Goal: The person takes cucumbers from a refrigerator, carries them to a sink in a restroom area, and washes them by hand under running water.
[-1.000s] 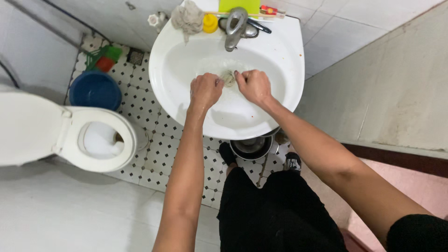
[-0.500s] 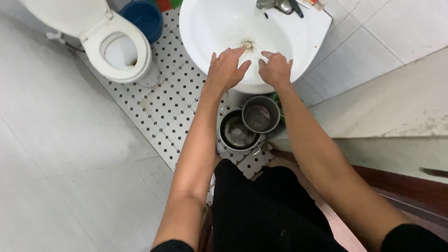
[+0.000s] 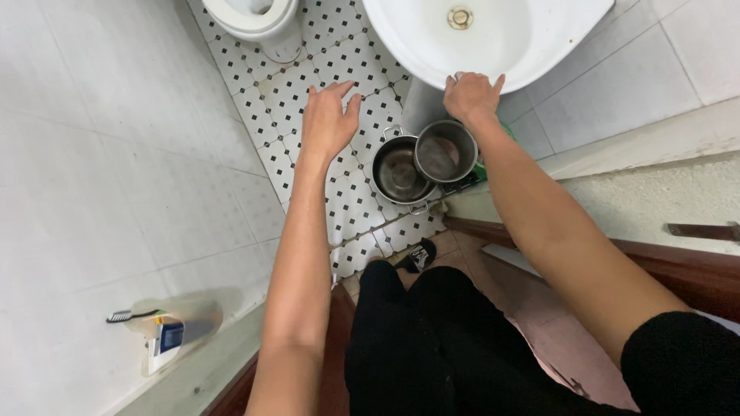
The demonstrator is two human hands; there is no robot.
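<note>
The right hand [image 3: 472, 94] holds the front rim of the white sink [image 3: 539, 46]. The left hand [image 3: 327, 119] is open, fingers spread, above the floor [image 3: 293, 100] near two pots [image 3: 420, 162].

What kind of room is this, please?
Most likely a small home bathroom: a white washbasin with a drain, a white toilet beside it, and a black-dotted tile floor where two metal pots stand.

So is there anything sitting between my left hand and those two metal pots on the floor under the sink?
Nothing visible. The left hand hangs open over bare dotted floor tile, and the larger pot lies just to its right with only tile between. The smaller pot overlaps it, below the right hand on the sink rim.
</note>
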